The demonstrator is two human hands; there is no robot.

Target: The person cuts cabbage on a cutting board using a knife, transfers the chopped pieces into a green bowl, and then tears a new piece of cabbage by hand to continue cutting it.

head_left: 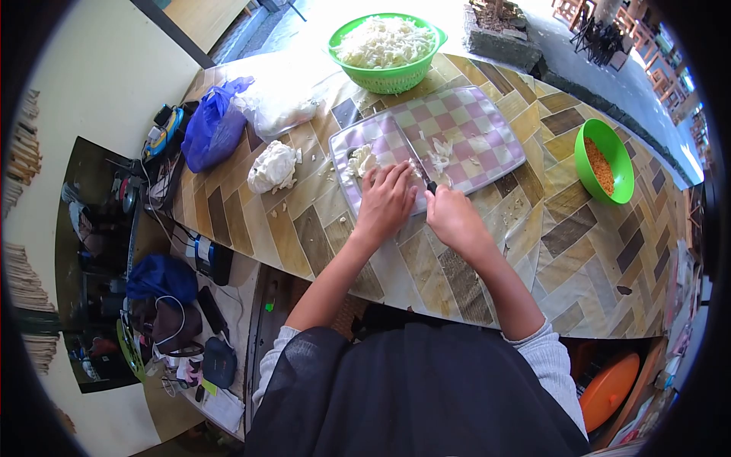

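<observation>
A pink and white checkered cutting board (487,126) lies on the wood-patterned table. My right hand (454,217) is wrapped round the black handle of a knife (409,145), whose blade points away across the board. Just left of the blade, my left hand (387,199) rests with its fingers pressed together on a pale, white food piece (361,161). Thin white shreds (440,154) lie on the board right of the knife. A larger white lump (274,167) sits on the table left of the board.
Behind the board stands a green colander (388,79) heaped with white shreds. A green bowl (620,164) of orange bits is at the right. Blue (213,129) and clear plastic bags (280,113) lie at the left. An orange lid-like object (611,392) is below the table.
</observation>
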